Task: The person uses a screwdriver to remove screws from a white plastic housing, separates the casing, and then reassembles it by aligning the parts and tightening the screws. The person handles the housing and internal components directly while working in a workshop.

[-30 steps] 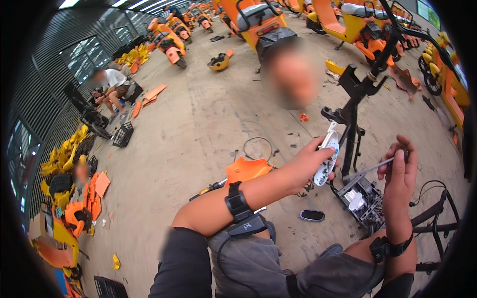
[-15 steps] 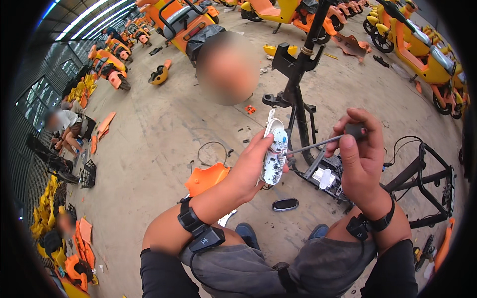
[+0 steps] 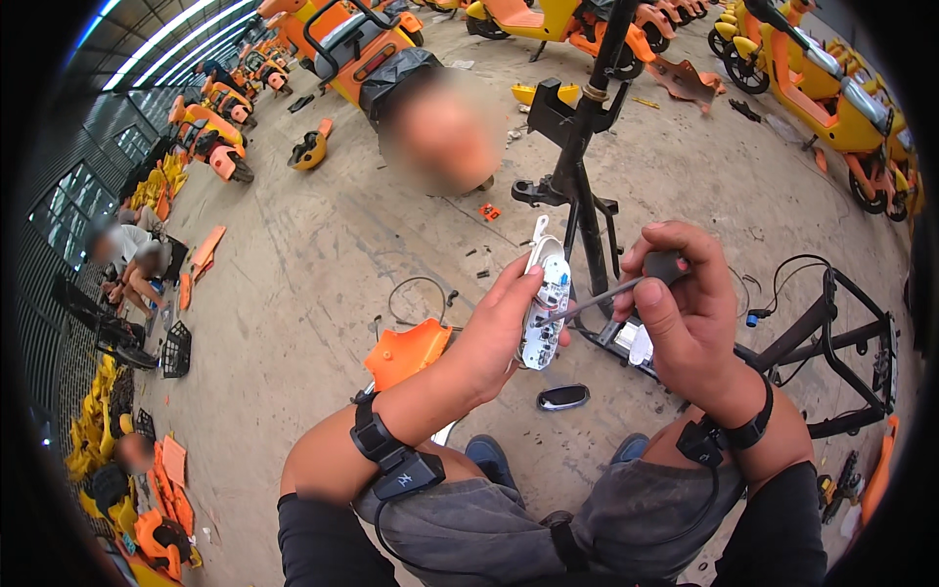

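My left hand (image 3: pixel 497 328) is closed around a white plastic lamp housing with a circuit board (image 3: pixel 548 318) in it, held tilted upright above the floor. My right hand (image 3: pixel 690 308) grips a screwdriver by its dark handle (image 3: pixel 668 266). Its thin shaft (image 3: pixel 597 299) points left, and the tip meets the middle of the board or lies just over it; exact contact is hard to make out. Below the hands, a dark oval cover (image 3: pixel 562 397) with a pale rim lies on the floor.
A black scooter frame (image 3: pixel 579 176) stands ahead, and its rear tubes (image 3: pixel 827 342) reach to the right. An orange panel (image 3: pixel 406 354) and a thin cable (image 3: pixel 419 293) lie at left. Parked scooters (image 3: pixel 822 108) line the back. Another person (image 3: pixel 132 259) sits far left beside a black crate (image 3: pixel 176 349).
My right hand has moved left and slightly down, bringing the screwdriver's tip further across the circuit board. My left hand keeps its hold on the housing, nearly still.
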Action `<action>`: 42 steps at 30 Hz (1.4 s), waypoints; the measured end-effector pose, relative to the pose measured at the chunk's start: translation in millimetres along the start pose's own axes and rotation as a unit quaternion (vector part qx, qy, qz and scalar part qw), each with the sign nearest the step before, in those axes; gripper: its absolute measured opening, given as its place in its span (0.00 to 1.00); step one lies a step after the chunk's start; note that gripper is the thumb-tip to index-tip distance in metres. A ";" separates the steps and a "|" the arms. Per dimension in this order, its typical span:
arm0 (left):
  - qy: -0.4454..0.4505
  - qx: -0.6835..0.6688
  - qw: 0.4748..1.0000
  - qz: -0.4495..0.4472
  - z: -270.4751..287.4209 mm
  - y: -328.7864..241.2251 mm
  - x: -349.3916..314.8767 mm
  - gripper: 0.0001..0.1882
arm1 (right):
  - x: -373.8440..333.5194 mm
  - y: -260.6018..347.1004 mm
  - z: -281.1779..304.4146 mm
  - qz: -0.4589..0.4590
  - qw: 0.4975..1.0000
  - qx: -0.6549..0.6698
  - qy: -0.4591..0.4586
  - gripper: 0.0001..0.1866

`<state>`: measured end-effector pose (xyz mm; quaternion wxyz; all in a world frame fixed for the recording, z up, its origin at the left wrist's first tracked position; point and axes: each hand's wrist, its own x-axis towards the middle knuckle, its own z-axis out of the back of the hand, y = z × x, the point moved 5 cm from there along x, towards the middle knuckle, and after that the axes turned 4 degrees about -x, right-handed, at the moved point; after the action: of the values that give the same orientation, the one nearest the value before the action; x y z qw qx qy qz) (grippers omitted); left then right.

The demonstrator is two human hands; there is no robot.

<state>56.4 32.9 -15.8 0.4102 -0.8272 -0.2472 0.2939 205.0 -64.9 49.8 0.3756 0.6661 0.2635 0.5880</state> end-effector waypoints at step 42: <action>-0.017 -0.023 1.000 -0.004 6.2 13.3 8.4 0.28 | -7.5 3.1 18.3 0.080 0.973 -0.215 -0.032 0.26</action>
<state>60.3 34.5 -32.2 0.3876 -0.8304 -0.2640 0.3008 221.4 -76.1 47.4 0.4697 0.6073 0.0649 0.6374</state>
